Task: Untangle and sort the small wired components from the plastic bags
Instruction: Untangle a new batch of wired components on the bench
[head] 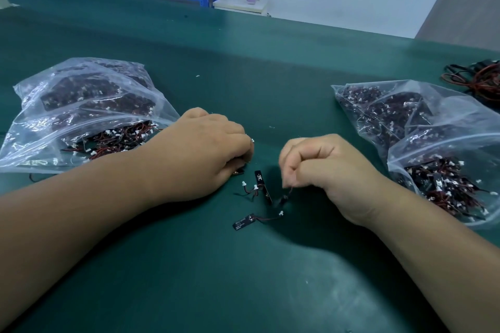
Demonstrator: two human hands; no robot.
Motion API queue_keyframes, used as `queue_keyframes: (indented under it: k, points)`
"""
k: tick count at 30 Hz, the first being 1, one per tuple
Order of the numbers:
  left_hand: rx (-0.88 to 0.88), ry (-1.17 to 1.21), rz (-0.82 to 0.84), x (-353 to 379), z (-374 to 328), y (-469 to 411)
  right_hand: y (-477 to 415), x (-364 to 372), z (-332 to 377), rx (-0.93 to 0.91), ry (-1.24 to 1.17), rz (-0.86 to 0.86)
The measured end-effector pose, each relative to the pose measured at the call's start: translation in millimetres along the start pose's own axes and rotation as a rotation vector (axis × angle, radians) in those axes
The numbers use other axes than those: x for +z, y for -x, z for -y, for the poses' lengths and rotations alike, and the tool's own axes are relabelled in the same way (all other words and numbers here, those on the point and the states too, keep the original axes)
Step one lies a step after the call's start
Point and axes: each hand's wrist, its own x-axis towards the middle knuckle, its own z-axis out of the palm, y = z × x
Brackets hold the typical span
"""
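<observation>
Fingers [289,170] of your right hand [319,167] curl tight and pinch a thin wire [289,192], holding it up off the knot of components [261,189] on the green mat [243,292]. Your left hand [213,143] curls down at the knot's left side, gripping a black board [239,171]. It looks like an anchor, so that the right hand's pull can free 1 lead rather than drag the whole tangle. 1 separated component [243,222] lies flat just near of the knot, apart from it.

2 supplies flank you. The left bag [81,116] spills parts from its open mouth beside your left wrist, and the right bag [433,138] lies along your right forearm. Room to pull sideways ends at those bags. Open mat lies near of your hands and far toward the table's edge. A coil of wires [476,78] sits far right.
</observation>
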Motion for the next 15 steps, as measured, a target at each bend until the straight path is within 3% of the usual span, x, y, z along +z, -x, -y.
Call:
queue_keyframes:
  k: [2,8,15]
  points:
    - [-0.004,-0.028,0.003,0,-1,-1,0,0,0,0.016,0.082,0.028]
    - [-0.03,-0.028,0.127,-7,3,-2,-2,7,-2,-0.019,0.322,-0.104]
    - [-0.052,0.062,0.155,-8,3,-4,-3,12,0,0.012,0.512,-0.046]
